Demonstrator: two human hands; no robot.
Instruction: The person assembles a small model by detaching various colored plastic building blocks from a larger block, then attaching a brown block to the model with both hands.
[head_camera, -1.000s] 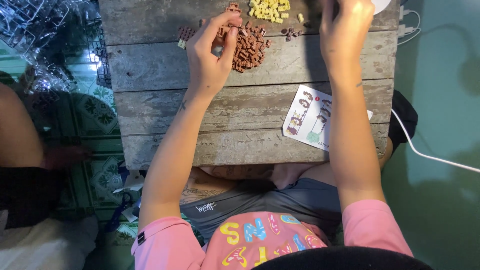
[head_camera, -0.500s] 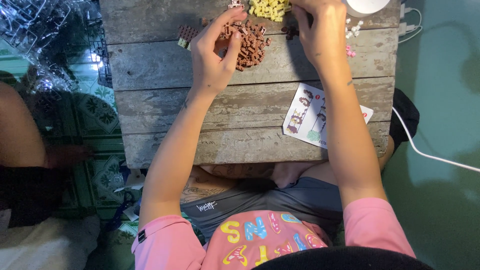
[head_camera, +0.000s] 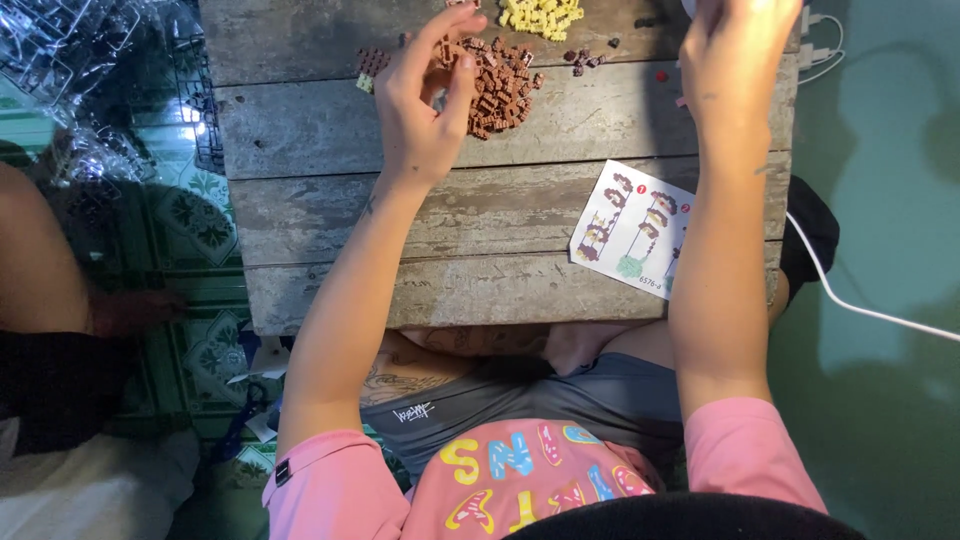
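Head view, looking straight down: the left hand (head_camera: 425, 95) sits in the upper middle of the frame, thumb and fingers curled together at the edge of a heap of small brown bricks (head_camera: 495, 85). It seems to pinch one tiny piece, though the piece itself is too small to make out. The right hand (head_camera: 735, 60) is raised at the upper right, its fingertips cut off by the frame edge, so I cannot tell whether it is open or gripping anything.

Judging by the loose heaps, the building looks barely begun: nearly all pieces lie unsorted. Only one small brown assembly (head_camera: 372, 65), left of the left hand, appears joined.

Beyond the brown heap lies a pile of yellow bricks (head_camera: 540, 15) at the top edge, with a few dark stray pieces (head_camera: 585, 60) beside it. All look hard, glossy and blocky. They rest on a wooden table (head_camera: 330, 130) of rough, grey, weathered planks with open seams. A glossy printed instruction sheet (head_camera: 630, 230) lies flat at centre right. A white cable (head_camera: 860, 305) trails over the green floor at right.
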